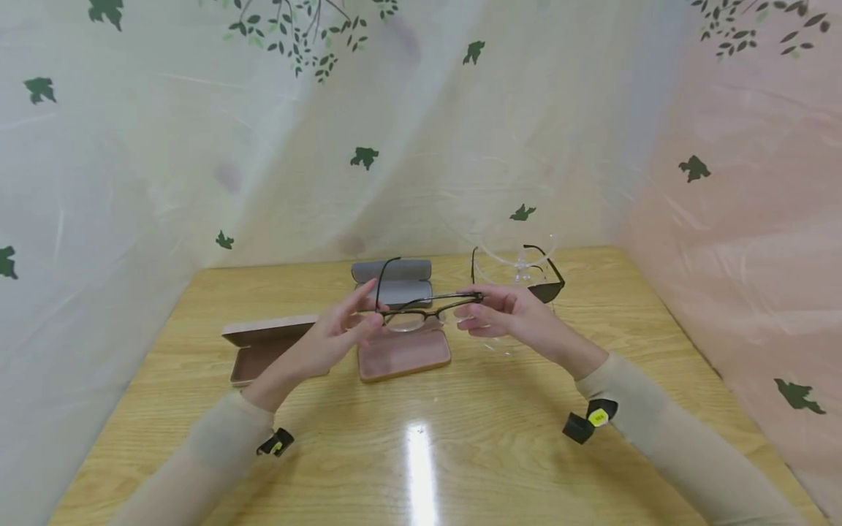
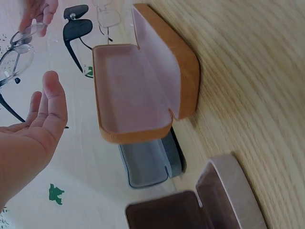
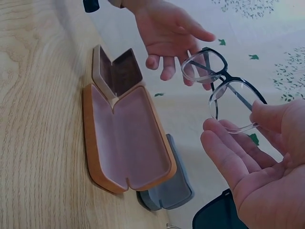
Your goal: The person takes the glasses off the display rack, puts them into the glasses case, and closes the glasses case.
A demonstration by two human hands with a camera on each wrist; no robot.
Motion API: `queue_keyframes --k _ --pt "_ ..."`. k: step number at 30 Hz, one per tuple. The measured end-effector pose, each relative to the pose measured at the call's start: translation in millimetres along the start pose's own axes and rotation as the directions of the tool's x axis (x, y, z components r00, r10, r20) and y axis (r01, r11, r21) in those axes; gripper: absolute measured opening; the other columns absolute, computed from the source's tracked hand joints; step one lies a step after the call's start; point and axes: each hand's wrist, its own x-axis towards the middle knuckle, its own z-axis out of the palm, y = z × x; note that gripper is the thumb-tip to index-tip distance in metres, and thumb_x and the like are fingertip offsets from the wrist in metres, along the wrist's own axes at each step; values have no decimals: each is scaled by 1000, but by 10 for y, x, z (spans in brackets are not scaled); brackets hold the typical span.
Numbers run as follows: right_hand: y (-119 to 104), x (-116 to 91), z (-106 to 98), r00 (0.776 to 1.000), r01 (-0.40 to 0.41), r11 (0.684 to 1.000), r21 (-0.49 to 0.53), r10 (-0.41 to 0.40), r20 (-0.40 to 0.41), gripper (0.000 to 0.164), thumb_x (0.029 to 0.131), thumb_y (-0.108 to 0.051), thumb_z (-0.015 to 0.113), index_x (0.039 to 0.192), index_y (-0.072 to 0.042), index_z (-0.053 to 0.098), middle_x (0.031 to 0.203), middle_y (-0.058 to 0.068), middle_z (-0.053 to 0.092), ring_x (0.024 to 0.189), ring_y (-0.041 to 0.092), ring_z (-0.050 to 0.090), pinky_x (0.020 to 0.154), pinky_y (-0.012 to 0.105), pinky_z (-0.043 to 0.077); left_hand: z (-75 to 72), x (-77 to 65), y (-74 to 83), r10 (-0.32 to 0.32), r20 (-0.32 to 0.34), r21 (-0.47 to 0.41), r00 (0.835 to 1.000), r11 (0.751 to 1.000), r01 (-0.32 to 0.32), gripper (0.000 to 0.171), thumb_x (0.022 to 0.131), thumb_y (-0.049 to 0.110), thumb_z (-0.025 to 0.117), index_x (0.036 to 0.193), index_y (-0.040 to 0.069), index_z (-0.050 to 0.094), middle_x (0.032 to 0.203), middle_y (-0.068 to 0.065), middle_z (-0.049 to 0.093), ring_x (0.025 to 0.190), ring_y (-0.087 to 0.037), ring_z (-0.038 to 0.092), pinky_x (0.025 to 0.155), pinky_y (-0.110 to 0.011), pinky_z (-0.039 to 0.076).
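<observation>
A pair of dark-topped eyeglasses point(image 1: 427, 315) with clear lenses is held in the air above the table, temples unfolded. My right hand point(image 1: 509, 314) pinches one end of the frame between thumb and fingers, seen closely in the right wrist view. At the other end is my left hand point(image 1: 335, 329), its fingers point(image 2: 53, 98) extended and loosely spread; whether they touch the frame I cannot tell. Below the eyeglasses an open orange-brown glasses case point(image 3: 128, 138) shows its pink lining. A grey-blue glasses case point(image 1: 395, 292) lies open behind it.
A third open glasses case point(image 1: 270, 354), beige with brown lining, stands at the left, partly behind my left hand. Dark sunglasses point(image 1: 547, 291) sit behind my right hand, beside a clear transparent object point(image 1: 522, 269). A patterned curtain point(image 1: 421, 183) rises at the wooden table's point(image 1: 500, 446) back edge.
</observation>
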Motion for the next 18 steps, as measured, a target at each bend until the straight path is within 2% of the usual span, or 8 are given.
queue_keyframes --k 4,8,12,18 --pt "-5 0 10 1000 13 1000 16 -13 10 39 105 -17 60 142 -5 56 122 17 70 111 36 68 92 47 56 31 4 20 -27 13 -36 1000 999 27 73 107 26 55 164 15 9 142 -15 49 113 -43 62 83 -52 57" --pt "-11 -4 18 1000 17 1000 11 -17 12 41 105 -17 59 143 -4 54 123 18 69 111 36 68 92 46 56 39 7 31 -55 10 -32 998 998 55 75 107 29 56 164 21 8 141 -12 48 112 -41 63 81 -46 57" --pt "-15 -6 24 1000 6 1000 7 -6 15 40 105 -19 59 143 -6 55 125 17 68 113 36 67 92 46 56 42 5 33 -48 17 -39 999 998 48 75 107 27 55 164 21 7 138 -15 49 111 -41 63 80 -41 58" --pt "-20 -7 41 1000 4 1000 -6 -4 21 40 105 -18 58 144 -6 54 127 18 67 114 34 67 92 46 56 67 7 56 -11 52 -43 999 999 13 68 108 21 53 163 17 15 136 -17 49 110 -39 62 84 -47 57"
